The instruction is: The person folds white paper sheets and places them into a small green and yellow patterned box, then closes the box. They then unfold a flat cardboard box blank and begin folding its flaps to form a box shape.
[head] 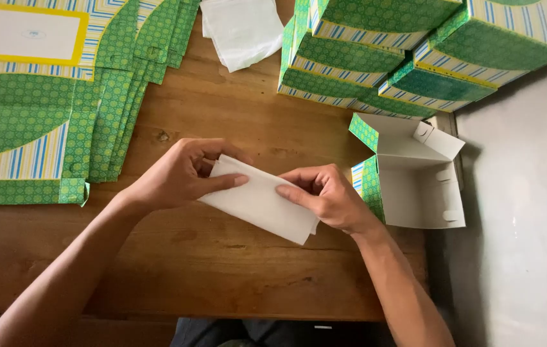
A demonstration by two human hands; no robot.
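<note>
**Both hands pinch a folded white sheet over the wooden table**

The person holds a folded white paper sheet (260, 200) just above the wooden table (222, 257), in front of their body. The left hand (180, 173) grips the sheet's upper left corner, thumb lying flat along the top face and the other fingers curled underneath, so the fingers are closed on the paper. The right hand (328, 196) pinches the right edge in the same way, forefinger on top and the rest tucked behind. Held from both ends, the sheet stays taut and slightly tilted, which seems to keep its fold flat.

To the right, touching the right wrist, an open green patterned carton (415, 177) lies with its white inside facing up and its flaps spread. Behind it stands a stack of closed green boxes (408, 51). On the left, flat unfolded carton blanks (61, 109) fan out in an overlapping pile. More white paper (241, 29) lies at the table's far edge, well apart from the hands.
</note>
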